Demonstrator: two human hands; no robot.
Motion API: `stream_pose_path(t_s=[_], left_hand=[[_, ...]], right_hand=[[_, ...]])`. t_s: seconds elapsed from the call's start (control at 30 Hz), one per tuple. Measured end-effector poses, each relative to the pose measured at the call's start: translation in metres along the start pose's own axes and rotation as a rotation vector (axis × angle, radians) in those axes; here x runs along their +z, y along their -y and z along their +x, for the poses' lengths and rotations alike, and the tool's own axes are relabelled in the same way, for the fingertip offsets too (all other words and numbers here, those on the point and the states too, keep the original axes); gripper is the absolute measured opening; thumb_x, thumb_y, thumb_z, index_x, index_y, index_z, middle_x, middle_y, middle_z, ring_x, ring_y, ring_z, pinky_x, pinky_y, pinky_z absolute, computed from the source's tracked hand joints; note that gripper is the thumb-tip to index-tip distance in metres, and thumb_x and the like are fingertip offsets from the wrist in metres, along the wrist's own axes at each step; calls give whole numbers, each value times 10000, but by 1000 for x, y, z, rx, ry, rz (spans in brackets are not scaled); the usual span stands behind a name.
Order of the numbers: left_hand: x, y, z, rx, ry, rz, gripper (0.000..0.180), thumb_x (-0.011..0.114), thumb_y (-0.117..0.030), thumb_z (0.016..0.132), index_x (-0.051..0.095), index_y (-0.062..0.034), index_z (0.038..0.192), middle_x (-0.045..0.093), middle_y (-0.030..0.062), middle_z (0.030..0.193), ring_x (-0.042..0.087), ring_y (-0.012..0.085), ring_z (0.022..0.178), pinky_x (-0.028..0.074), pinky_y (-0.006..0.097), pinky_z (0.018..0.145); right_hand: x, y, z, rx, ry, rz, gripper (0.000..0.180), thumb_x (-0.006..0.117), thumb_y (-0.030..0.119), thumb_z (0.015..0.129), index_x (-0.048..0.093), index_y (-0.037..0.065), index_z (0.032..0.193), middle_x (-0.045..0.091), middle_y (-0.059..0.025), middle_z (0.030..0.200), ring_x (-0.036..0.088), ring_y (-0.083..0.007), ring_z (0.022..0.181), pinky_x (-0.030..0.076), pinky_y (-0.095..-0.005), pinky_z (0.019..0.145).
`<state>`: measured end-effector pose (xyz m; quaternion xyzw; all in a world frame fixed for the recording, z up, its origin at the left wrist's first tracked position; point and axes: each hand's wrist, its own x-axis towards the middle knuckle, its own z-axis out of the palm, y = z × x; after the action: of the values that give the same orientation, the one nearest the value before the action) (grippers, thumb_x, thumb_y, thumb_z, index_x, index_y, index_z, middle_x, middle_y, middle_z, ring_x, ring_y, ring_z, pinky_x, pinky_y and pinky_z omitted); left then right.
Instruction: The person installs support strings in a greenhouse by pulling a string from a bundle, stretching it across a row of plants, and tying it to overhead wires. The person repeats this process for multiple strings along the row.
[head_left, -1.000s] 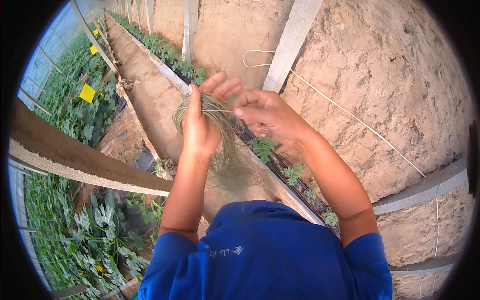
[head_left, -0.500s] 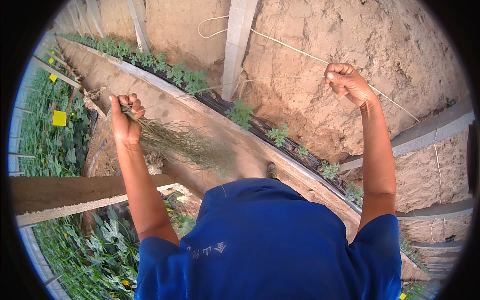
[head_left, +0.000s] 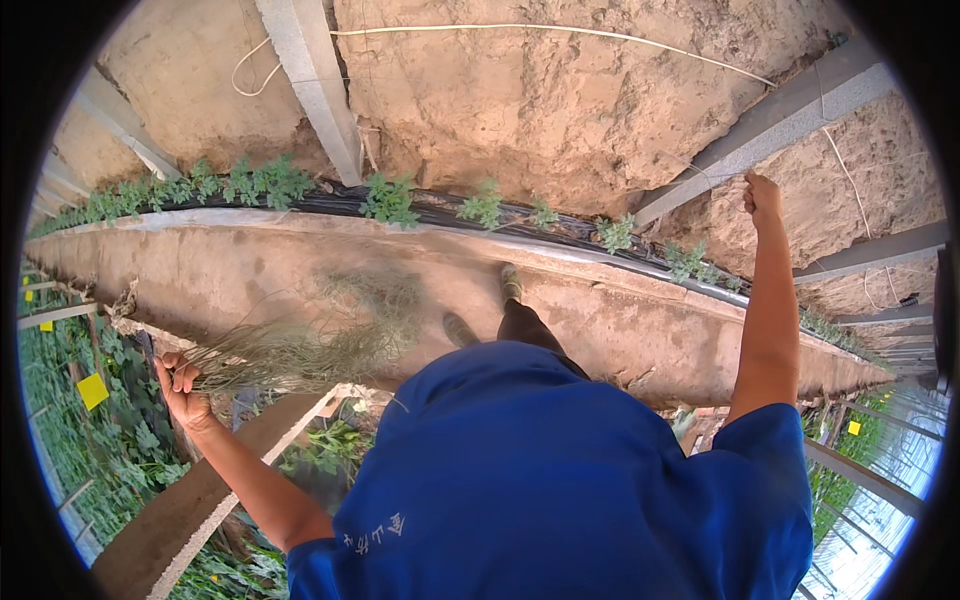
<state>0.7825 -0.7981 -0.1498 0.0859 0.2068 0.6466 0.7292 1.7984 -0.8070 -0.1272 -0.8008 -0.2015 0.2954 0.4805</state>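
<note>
My left hand (head_left: 182, 392), at the far left, is closed around one end of a bundle of thin grey-green twine (head_left: 290, 350). The loose strands fan out to the right over the path, blurred by motion. My right hand (head_left: 763, 195) is raised at the far right in front of the earth wall, its fingers closed. From them a thin strand of twine (head_left: 708, 174) trails off to the left, soon too faint to follow.
An earth wall (head_left: 560, 110) with slanting concrete posts (head_left: 315, 85) and a pale cable (head_left: 560, 29) rises ahead. Young plants (head_left: 390, 200) line its foot. Beside my left arm stands a concrete beam (head_left: 220, 480), with leafy crops (head_left: 130, 420) and a yellow card (head_left: 92, 391) beyond.
My view has turned to the right. My hands have spread farther apart, the right one outward with its strand. The twine bundle has swung up and fanned out over the path.
</note>
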Motion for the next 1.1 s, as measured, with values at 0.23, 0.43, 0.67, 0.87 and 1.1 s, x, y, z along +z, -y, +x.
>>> stream_pose_path(t_s=[0.23,0.43,0.67,0.87,1.1], left_hand=[[47,76,-2,147,-58,133,264,516,-261,976,435,-41,855,506,84,901,481,160,689,479,289,660],[120,242,-27,-138,52,532,360,537,-332,952,420,-74,731,564,121,974,611,214,822,533,321,739],[158,343,-56,-269,-24,590,346,540,-340,951,460,-70,750,573,129,1008,608,220,889,543,317,745],[135,331,-67,-289,-121,129,321,494,-303,981,423,-87,755,509,73,860,517,147,737,468,284,651],[127,274,-72,-131,-109,-190,279,505,-231,980,419,-61,776,423,36,730,391,127,609,354,273,556]], right_hand=[[-156,-29,21,19,-461,799,188,367,92,992,535,42,1059,571,-72,770,458,-122,579,349,-250,475],[116,13,-145,-287,793,471,251,425,11,923,657,74,994,706,-66,867,524,-70,492,391,-186,457],[259,16,-339,0,1596,-35,205,549,137,919,604,2,1064,667,-78,851,610,-118,563,497,-262,538],[205,-51,-267,-315,1399,-35,175,612,195,873,653,25,864,651,-61,724,602,-128,582,484,-299,548],[4,-156,-55,-127,408,-354,194,649,182,829,636,7,747,473,19,562,399,-68,488,314,-274,456]])
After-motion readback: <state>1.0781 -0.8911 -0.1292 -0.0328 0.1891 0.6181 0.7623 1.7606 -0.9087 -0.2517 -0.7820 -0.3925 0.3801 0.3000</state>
